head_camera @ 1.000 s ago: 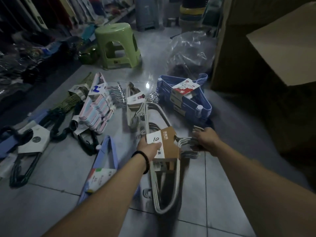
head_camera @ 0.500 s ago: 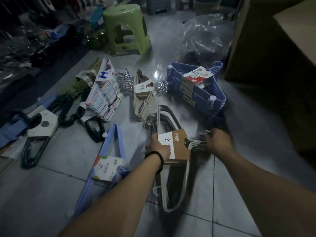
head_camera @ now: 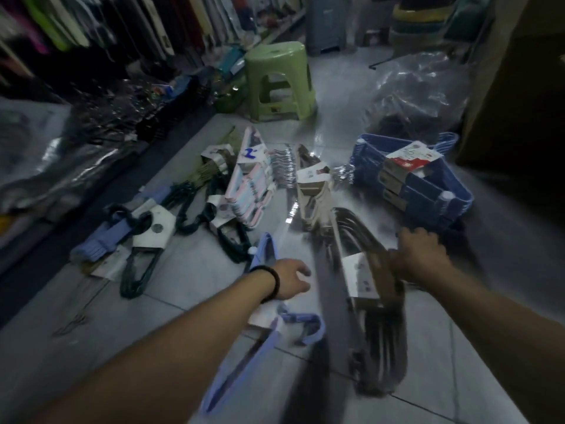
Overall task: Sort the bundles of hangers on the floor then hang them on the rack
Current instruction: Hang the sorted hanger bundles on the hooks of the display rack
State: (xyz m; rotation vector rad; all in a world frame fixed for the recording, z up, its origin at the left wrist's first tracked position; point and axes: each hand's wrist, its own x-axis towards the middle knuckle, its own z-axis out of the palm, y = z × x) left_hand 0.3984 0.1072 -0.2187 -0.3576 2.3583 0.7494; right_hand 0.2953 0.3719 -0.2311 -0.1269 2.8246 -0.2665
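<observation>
Nearest, the white hanger bundle (head_camera: 382, 347) shows motion-blurred at the floor's (head_camera: 189, 270) near middle, the right grip (head_camera: 419, 255) clasping it at its brown-and-white card sleeve (head_camera: 362, 278). Just left, the left grip (head_camera: 290, 278) hovers loose-fingered, holding nothing, over a lilac bundle (head_camera: 302, 318). Beyond lie a beige bundle (head_camera: 315, 194), a blue stack (head_camera: 428, 191), a green stool (head_camera: 279, 81).

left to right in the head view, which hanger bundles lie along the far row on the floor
lavender bundle → dark green bundle with white card → pink and pale blue bundle → beige bundle → blue bundle; the brown-card bundle held by the right hand lies nearer, outside that row
</observation>
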